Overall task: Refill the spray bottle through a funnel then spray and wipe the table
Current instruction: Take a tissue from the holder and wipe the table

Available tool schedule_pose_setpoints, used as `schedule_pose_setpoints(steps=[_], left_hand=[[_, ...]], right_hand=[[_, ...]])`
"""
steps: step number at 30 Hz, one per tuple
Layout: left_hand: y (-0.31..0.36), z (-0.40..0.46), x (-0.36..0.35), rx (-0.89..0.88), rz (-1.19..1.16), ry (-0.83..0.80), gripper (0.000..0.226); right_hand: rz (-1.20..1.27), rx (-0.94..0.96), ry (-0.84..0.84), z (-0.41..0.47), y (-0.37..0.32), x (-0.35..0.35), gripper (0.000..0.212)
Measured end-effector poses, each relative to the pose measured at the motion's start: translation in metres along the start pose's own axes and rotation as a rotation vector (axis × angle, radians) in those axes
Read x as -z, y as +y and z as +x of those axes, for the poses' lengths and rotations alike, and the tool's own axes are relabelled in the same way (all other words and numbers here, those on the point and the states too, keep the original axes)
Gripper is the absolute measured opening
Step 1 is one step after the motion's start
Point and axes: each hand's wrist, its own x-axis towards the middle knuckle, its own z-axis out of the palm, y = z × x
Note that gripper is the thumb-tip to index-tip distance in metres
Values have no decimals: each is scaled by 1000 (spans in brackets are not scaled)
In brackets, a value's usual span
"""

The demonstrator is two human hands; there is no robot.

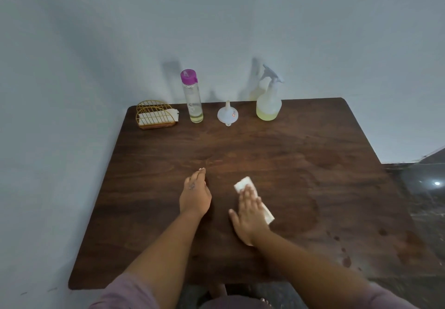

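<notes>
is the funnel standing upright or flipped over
Flipped over: the funnel sits wide mouth down on the table, spout pointing up.

My right hand [249,214] lies flat over the middle of the white tissue [243,184], so only its far end and its right corner show. My left hand [195,194] stands on edge, hiding its palm and whatever is under it. The wire holder [154,115] screens most of the napkins [157,117] inside. The small orange mark on the funnel [227,114] is too tiny to read. Both my sleeves run off the near edge.
</notes>
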Motion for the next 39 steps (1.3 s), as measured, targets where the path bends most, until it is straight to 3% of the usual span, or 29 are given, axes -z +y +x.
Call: schedule_pose_setpoints(steps=[3, 5, 10, 15, 19, 22, 26, 31, 33, 36, 39], left_hand=[[5, -15, -7, -31, 0, -30, 51], [7, -26, -12, -76, 9, -57, 53], [19, -48, -21, -126, 15, -67, 55], [36, -66, -34, -157, -2, -74, 53], [47, -80, -42, -148, -24, -119, 57], [50, -89, -47, -138, -46, -175, 63], [49, -95, -50, -154, -57, -222, 63], [61, -87, -45, -130, -221, -223, 60], [73, -75, -45, -97, -273, -222, 49], [100, -55, -43, 124, -525, -273, 38], [128, -37, -42, 373, -870, -435, 27]], right_hand=[[-91, 280, -86, 2, -4, 8, 72], [-155, 368, -92, 6, 11, 20, 69], [-26, 113, -17, -1, 57, 42, 65], [65, -116, -78, -27, 65, 35, 67], [-90, -124, -3, -40, 51, 28, 56], [-42, -66, 76, -42, 51, 30, 38], [229, -91, 84, -43, 46, 36, 27], [737, -358, 112, -29, 43, 64, 9], [884, -405, 80, -23, 46, 78, 13], [1129, -364, -4, -18, 52, 95, 13], [1214, -337, 47, -13, 62, 109, 7]])
